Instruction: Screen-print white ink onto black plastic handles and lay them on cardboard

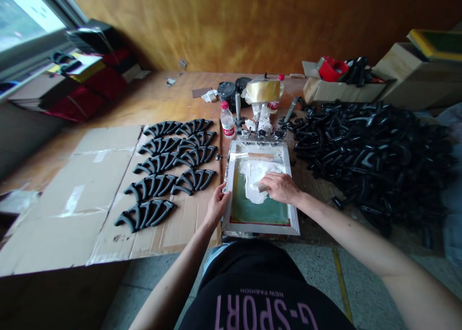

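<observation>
Flattened cardboard (83, 176) lies beside a metal frame (294, 214). The right hand (280, 187) pinches a pale scraper (261, 187) at the white paste (251, 176) inside; the left hand (218, 202) touches the frame's left edge, grip unclear. I'd guess the scraper's light, stiff, paste-slick below: hold it high.

The head-worn camera looks forward and down — from close above the worktable (173, 96), facing the wooden wall (231, 27).
</observation>
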Demonstrator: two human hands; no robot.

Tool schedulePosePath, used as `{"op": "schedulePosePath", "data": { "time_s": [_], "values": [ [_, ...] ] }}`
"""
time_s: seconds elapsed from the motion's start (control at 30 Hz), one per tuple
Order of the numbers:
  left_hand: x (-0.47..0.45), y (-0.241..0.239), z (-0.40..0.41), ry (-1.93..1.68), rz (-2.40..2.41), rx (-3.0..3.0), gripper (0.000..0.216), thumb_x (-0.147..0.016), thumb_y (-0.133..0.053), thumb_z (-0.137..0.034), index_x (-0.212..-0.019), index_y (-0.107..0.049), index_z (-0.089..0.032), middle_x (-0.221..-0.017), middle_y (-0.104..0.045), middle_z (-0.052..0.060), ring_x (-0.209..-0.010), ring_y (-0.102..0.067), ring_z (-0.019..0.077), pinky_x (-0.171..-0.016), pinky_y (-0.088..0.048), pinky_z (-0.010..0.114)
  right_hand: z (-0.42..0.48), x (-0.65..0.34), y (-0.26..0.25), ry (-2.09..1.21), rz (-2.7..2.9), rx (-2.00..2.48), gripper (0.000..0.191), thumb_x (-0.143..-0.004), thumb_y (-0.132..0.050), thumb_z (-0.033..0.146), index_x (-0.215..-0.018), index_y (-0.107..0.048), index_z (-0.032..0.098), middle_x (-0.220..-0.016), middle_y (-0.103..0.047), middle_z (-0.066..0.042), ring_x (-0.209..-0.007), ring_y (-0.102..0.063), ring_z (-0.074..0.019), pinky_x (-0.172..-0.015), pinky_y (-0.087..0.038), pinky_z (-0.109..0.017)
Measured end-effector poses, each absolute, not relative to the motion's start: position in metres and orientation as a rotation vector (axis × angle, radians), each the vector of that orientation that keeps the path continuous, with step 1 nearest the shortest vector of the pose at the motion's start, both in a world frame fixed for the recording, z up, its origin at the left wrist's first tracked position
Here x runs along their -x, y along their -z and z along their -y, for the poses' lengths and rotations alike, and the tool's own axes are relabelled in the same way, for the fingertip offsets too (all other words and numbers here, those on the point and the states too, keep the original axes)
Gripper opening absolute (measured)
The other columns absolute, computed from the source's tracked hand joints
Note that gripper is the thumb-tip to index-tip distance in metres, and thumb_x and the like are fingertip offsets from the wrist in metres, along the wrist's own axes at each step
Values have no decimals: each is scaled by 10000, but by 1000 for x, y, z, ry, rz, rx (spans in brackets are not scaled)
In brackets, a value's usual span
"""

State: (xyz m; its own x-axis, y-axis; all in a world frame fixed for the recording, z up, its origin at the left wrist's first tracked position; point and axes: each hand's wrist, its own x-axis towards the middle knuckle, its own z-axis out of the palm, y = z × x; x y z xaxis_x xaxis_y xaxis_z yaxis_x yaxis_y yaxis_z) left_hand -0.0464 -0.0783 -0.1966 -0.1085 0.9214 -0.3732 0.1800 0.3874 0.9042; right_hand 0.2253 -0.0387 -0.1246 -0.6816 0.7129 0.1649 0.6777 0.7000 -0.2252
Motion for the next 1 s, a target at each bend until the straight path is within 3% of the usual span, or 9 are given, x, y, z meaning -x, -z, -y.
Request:
{"op": "schedulePosePath", "data": {
  "time_s": [0.13,0.27,0.4,0.5,0.63,0.73,0.8,0.9,1.0],
  "values": [
    [44,190,78,-873,-1538,-975,695,-780,-623,-538,-1364,-499,-184,-788,-659,19,-654,-593,141,-561,-431,219,56,-222,141,-92,2665,1018,266,-839,-507,55,-1018,-673,158,-973,-699,-84,-847,-619,-194,-709,-445,-291],
    [41,175,79,-884,-1533,-942,719,-758,-644,-531,-1356,-500,-159,-753,-642,10,-625,-577,134,-547,-423,218,50,-218,130,-281,2581,1108,154,-866,-607,185,-999,-683,202,-911,-707,-36,-810,-648,-186,-695,-472,-280],
    [43,142,81,-935,-1493,-964,721,-746,-685,-520,-1358,-512,-181,-720,-628,-13,-592,-548,122,-525,-395,211,-6,-211,95,-295,2316,1366,416,-879,-642,296,-1291,-586,285,-1130,-701,-38,-910,-663,-205,-768,-503,-304],
    [43,108,75,-1072,-1464,-983,533,-802,-627,-558,-1168,-657,-171,-710,-619,-5,-597,-536,112,-536,-402,209,-46,-238,72,-273,2099,1557,490,-923,-560,380,-1401,-495,297,-1045,-721,-50,-859,-669,-217,-766,-507,-334],
    [30,60,44,-1372,-1241,-943,500,-844,-534,-624,-931,-687,-157,-733,-626,15,-587,-551,103,-532,-438,210,-51,-298,79,-302,1735,1798,405,-972,-392,411,-1220,-621,187,-877,-709,-69,-823,-653,-218,-783,-492,-344],
    [17,28,13,-1534,-1058,-926,456,-859,-531,-603,-999,-637,-182,-859,-667,37,-679,-627,119,-554,-479,212,-20,-307,115,-419,1804,1843,335,-906,-516,464,-948,-690,180,-849,-692,-66,-818,-632,-218,-779,-489,-339],
    [8,16,2,-1530,-1030,-905,427,-866,-533,-589,-1036,-599,-202,-822,-669,27,-652,-632,114,-522,-466,199,6,-290,143,-501,1984,1769,290,-842,-628,475,-833,-686,191,-869,-683,-62,-841,-625,-208,-801,-484,-319],
    [-7,25,15,-1571,-1044,-807,406,-873,-542,-571,-1107,-541,-240,-794,-675,-1,-604,-615,89,-508,-452,174,35,-251,168,-480,2291,1764,212,-877,-622,378,-862,-661,170,-1011,-661,-116,-1001,-593,-230,-897,-440,-324],
    [-29,68,58,-1269,-1125,-632,452,-830,-607,-567,-1096,-548,-206,-769,-682,10,-557,-606,101,-465,-443,184,55,-216,164,-515,2234,1977,204,-950,-512,312,-1012,-613,146,-988,-669,-135,-952,-613,-230,-821,-443,-310]
  ]
}}
